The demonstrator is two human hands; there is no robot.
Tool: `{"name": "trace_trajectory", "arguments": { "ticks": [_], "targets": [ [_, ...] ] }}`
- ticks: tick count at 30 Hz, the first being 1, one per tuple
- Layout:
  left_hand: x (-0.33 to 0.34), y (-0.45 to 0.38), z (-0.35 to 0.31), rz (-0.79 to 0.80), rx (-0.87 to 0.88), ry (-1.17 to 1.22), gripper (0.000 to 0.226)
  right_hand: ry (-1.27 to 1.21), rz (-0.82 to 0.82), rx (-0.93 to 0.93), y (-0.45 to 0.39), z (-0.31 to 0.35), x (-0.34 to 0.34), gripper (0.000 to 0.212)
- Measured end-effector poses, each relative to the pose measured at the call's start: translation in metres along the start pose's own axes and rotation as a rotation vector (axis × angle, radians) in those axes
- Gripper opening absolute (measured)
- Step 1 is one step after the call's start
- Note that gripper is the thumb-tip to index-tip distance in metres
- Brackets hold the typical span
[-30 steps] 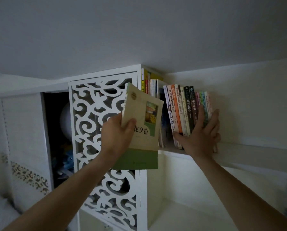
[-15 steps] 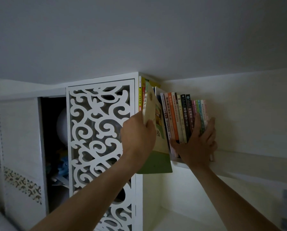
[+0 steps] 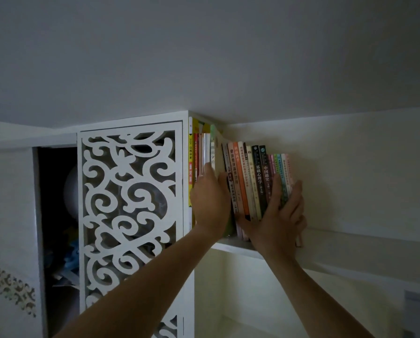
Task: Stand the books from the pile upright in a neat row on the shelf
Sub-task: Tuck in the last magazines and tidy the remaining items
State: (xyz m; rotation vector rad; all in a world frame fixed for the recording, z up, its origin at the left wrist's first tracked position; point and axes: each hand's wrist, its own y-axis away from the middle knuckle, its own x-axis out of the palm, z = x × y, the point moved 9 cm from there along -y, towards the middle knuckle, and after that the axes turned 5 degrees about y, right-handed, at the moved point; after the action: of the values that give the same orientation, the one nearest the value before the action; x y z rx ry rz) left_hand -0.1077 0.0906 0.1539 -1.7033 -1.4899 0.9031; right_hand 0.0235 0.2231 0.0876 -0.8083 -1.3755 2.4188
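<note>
With green-cream book [image 3: 213, 152] nearly seated in gap at 9 o'clock of orange spine [image 3: 240, 181]: L hand [image 3: 210, 203] gripping it, R hand [image 3: 280, 215] flat, bracing row [image 3: 260, 176] on shelf [image 3: 238, 247]. Most shelved upright; pile not visible, remainder unknown.

Green book [image 3: 213, 152] mostly behind left hand [image 3: 210, 203]
</note>
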Motion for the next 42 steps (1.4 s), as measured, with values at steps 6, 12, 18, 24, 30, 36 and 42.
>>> {"name": "trace_trajectory", "arguments": {
  "ticks": [6, 12, 18, 24, 30, 36, 42],
  "targets": [
    [0.046, 0.036, 0.01, 0.151, 0.052, 0.325, 0.037, 0.026, -0.014, -0.001, 0.002, 0.001, 0.001, 0.121],
    [0.078, 0.027, 0.034, 0.196, -0.163, 0.495, 0.043, 0.06, -0.045, -0.015, 0.002, 0.001, 0.001, 0.121],
    [0.098, 0.017, 0.052, 0.235, -0.311, 0.537, 0.054, 0.086, -0.036, -0.036, 0.0, 0.0, 0.008, 0.135],
    [0.093, 0.017, 0.049, 0.297, -0.26, 0.433, 0.054, 0.115, -0.021, -0.037, 0.003, 0.001, 0.006, 0.137],
    [0.059, 0.041, 0.033, 0.322, 0.12, -0.055, 0.039, 0.111, -0.022, -0.023, 0.003, 0.003, 0.002, 0.134],
    [0.049, 0.053, 0.032, 0.489, 0.483, -0.419, 0.074, 0.097, -0.013, -0.009, 0.003, 0.004, -0.001, 0.131],
    [0.042, 0.057, 0.016, 0.406, 0.829, -0.806, 0.08, 0.086, -0.03, -0.013, 0.003, 0.005, -0.002, 0.129]
  ]
}}
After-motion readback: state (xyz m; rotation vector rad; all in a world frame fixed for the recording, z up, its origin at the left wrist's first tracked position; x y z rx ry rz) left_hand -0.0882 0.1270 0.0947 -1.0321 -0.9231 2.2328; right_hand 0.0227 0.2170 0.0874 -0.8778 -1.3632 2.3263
